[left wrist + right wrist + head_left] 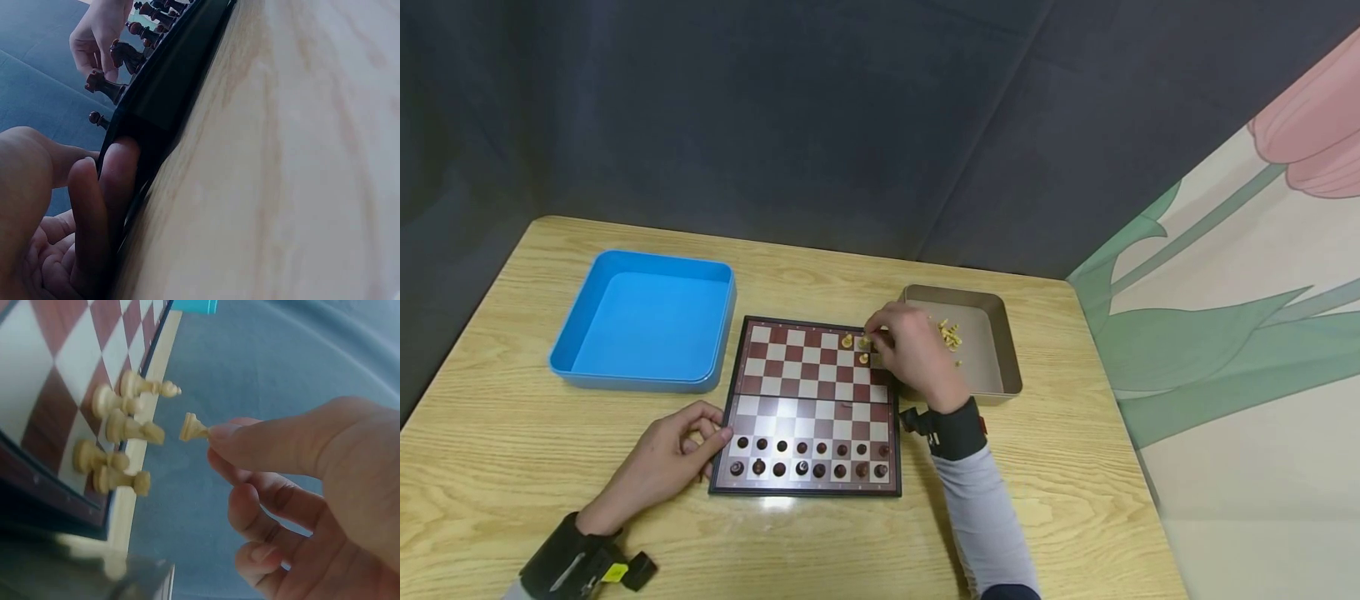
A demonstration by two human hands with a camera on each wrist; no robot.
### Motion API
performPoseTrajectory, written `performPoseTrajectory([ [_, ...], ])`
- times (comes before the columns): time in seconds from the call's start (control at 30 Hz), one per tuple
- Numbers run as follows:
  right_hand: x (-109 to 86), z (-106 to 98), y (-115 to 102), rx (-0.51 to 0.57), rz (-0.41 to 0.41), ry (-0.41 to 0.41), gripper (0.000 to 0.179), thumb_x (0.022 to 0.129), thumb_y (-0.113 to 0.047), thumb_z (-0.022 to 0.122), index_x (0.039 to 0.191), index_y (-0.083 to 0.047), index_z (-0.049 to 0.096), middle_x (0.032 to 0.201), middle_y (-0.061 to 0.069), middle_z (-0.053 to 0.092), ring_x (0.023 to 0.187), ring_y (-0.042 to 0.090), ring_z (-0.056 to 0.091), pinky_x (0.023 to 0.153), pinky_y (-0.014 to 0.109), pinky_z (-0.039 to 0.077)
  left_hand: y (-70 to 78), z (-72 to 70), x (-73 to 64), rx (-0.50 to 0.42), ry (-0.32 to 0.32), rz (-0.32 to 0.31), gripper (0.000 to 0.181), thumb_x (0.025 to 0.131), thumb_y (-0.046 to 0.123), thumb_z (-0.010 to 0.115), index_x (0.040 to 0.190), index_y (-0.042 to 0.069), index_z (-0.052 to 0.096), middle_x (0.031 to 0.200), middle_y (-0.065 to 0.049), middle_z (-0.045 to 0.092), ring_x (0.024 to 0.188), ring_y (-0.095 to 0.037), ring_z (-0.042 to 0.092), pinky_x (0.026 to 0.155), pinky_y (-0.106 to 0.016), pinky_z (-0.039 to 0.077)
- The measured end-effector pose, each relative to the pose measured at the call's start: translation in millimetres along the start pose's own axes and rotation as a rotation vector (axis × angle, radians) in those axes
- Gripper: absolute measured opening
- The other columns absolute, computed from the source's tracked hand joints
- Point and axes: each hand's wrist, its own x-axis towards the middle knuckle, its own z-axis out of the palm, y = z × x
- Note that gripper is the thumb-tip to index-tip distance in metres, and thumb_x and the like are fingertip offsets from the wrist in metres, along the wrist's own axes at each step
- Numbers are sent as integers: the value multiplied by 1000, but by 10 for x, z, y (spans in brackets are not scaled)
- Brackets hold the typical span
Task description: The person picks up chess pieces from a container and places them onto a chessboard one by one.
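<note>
One upright piece [191, 427], base down, is pinched by right hand [919, 350]; left [662, 462] grips chessboard [790, 407].

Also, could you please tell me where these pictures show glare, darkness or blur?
Head view: bright glare on the table at the near edge of the chessboard, plus fainter shine on its squares; left wrist: the chessboard's side is dark; right wrist: hazy, with pale chess pieces softly blurred.

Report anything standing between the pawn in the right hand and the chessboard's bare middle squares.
Nothing visible blocks the middle squares from above; low down, pale pieces at the far right corner might catch the pawn.
</note>
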Motion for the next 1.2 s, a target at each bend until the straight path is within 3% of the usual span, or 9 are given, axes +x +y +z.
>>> performPoseTrajectory([
  [0.2,20,74,-52,-12,13,-28,9,93,-6,72,97,-8,80,95,2,72,81,13,65,71,32,54,1,-2,-1,-6,-1,-1,35,98,34,68,115,3,64,80,-3,66,52,-14,65,48,-28,47],
  [0.43,28,138,-92,-18,-26,-41,9,92,-6,72,96,-8,81,93,1,73,79,12,65,69,29,53,-10,0,2,-9,-4,-10,35,98,34,69,115,4,64,80,-3,66,53,-14,65,48,-28,47],
  [0.73,37,196,-155,-19,0,-101,10,92,-7,73,98,-8,81,95,1,74,81,11,67,68,28,55,-7,-5,4,-4,-2,-4,36,98,36,68,115,5,65,80,-3,66,53,-14,65,48,-28,47],
  [1.2,43,294,-146,11,-5,-133,8,90,-6,76,95,-8,81,92,0,74,80,10,67,70,27,56,-4,-10,5,-9,-5,-14,36,98,34,68,117,4,64,80,-4,66,53,-14,65,48,-28,46],
])
